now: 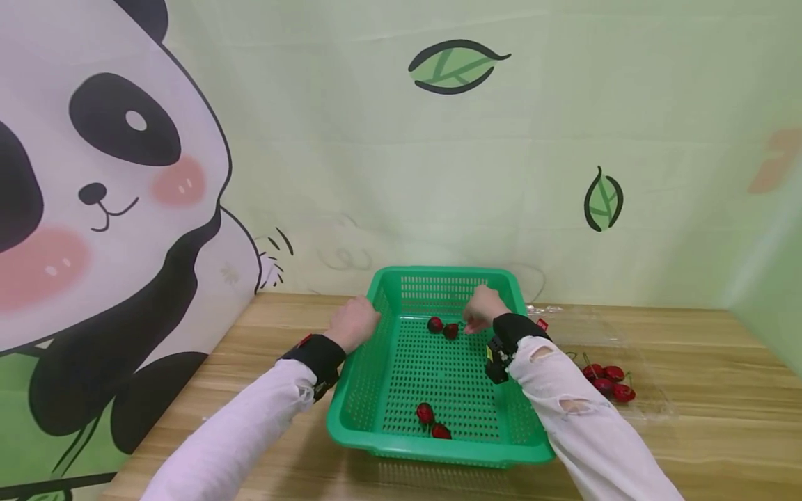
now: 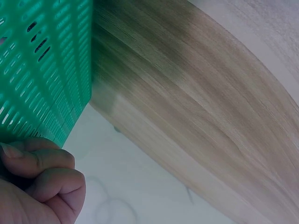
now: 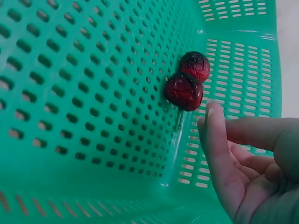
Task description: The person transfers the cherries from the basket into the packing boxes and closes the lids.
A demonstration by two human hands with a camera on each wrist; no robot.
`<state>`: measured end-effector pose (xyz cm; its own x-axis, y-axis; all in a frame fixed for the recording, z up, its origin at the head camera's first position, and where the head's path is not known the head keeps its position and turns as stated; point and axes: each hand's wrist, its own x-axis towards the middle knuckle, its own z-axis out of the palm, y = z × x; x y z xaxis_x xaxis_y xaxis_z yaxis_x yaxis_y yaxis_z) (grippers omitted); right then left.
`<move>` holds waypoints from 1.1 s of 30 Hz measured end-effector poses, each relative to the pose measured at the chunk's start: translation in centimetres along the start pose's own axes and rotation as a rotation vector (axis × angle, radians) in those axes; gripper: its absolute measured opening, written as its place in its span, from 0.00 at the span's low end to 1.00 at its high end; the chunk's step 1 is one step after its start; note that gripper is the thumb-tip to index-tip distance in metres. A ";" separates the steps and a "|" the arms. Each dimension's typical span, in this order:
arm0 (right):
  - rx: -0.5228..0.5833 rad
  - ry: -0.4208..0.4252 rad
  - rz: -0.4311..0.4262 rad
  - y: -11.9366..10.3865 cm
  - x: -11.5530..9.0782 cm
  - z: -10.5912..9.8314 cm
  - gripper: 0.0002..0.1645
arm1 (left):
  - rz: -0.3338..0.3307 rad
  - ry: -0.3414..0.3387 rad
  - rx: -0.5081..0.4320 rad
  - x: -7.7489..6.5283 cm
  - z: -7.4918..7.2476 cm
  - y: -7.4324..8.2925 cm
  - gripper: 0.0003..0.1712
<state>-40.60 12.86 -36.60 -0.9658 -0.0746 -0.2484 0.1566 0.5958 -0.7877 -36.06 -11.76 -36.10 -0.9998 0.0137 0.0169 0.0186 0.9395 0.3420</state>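
A green slotted plastic basket (image 1: 432,449) stands on the wooden table. My left hand (image 1: 354,323) grips the basket's left rim with curled fingers; in the left wrist view the knuckles (image 2: 51,172) sit against its slotted wall. Inside the basket, my right hand (image 1: 484,308) reaches down near the back right. Its extended fingers (image 3: 217,149) are close to a dark red cherry (image 3: 184,92) with a green stem, apart from it. Another cherry (image 3: 195,65) touches that one. Toward the basket's front lie two more cherries, one (image 1: 425,413) beside the other (image 1: 441,431).
Right of the basket, several cherries (image 1: 604,383) lie on a clear plastic sheet or container (image 1: 648,396) on the wooden table (image 1: 733,390). Behind stands a pale green backdrop (image 1: 351,139) with leaves, and a panda drawing (image 1: 188,292) on the left.
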 end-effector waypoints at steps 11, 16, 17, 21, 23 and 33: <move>-0.209 0.079 -0.014 -0.6 -0.7 1.0 0.23 | 0.010 0.008 0.004 0.0 0.0 -0.1 0.22; -0.371 0.103 -0.024 0.0 0.0 1.4 0.19 | 0.019 0.003 0.001 -0.1 -0.1 -0.2 0.22; -0.369 0.109 -0.022 0.1 0.0 1.5 0.14 | 0.025 0.004 0.003 -0.1 -0.1 -0.2 0.22; -0.381 0.117 -0.006 -0.1 0.0 1.5 0.08 | 0.042 0.011 0.007 -0.1 -0.2 -0.1 0.21; -0.399 0.108 0.007 -0.3 0.0 1.5 0.15 | 0.041 0.010 0.007 -0.2 -0.2 -0.1 0.21; -0.471 0.067 0.039 -0.6 0.3 1.9 0.23 | 0.033 0.019 0.014 -0.2 -0.1 0.0 0.21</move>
<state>-40.62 11.00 -37.30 -0.9746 -0.0024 -0.2238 0.0973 0.8959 -0.4334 -35.85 -11.79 -35.96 -0.9982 0.0384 0.0463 0.0515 0.9433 0.3280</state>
